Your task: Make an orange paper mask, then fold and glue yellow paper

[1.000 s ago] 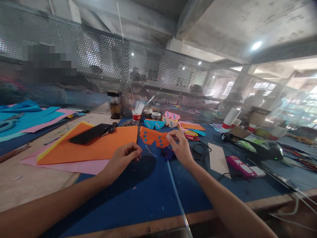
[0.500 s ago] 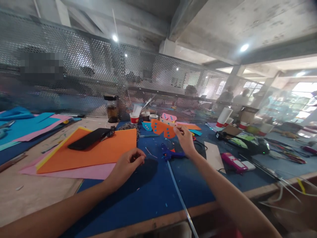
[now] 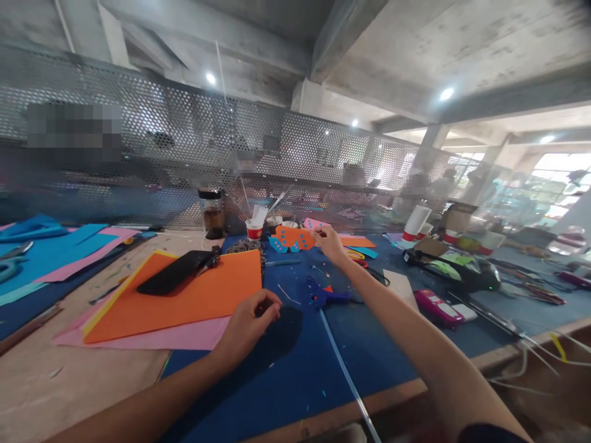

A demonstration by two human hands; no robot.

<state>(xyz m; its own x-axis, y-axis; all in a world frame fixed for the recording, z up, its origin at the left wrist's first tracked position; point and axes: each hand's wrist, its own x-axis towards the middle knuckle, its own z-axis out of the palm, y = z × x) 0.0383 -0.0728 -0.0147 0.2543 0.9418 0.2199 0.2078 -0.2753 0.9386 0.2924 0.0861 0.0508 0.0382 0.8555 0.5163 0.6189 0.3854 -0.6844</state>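
Right hand (image 3: 329,241) pinches one orange cutout (image 3: 295,239); left hand (image 3: 252,320) rests loosely fisted

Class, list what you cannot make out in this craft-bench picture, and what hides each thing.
1. Head view: whether the left hand pinches anything; its curled fingers cover the spot.
2. Head view: the right end of the orange cut-out, covered by the right hand gripping it.
3. Head view: the people behind the perforated screen, blurred by its mesh.
4. Head view: the jar contents, too small and dark.
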